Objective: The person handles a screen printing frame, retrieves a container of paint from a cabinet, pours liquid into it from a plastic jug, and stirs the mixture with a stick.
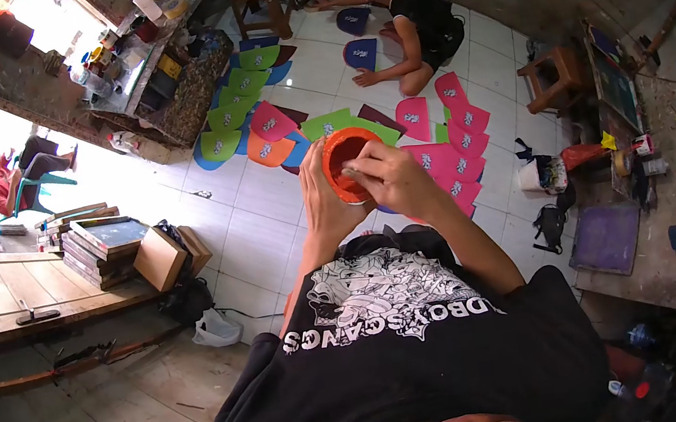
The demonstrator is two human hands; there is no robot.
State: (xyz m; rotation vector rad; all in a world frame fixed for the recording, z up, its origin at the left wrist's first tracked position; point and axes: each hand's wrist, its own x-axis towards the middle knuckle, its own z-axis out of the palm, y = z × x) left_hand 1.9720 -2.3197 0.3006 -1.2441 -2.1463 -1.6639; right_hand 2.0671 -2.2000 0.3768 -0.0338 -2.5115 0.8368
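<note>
In front of my chest, my left hand (322,199) is wrapped round the side of an orange-red tub (332,156), tilted so that its mouth faces me. The inside of the tub is coated orange-red, like paint. My right hand (395,176) is at the tub's mouth with its fingers pinched together. What those fingers hold, if anything, is hidden. Beyond the tub, pink printed pieces (468,119) and green printed pieces (227,117) lie on the tiled floor, overlapping in rows.
A co-worker (420,27) crouches on the floor ahead, one hand beside a blue printed piece (360,54). Another person (1,187) sits at the left doorway. Wooden frames (97,242) are stacked at left. A stool (556,80) and a cluttered bench (670,218) stand at right.
</note>
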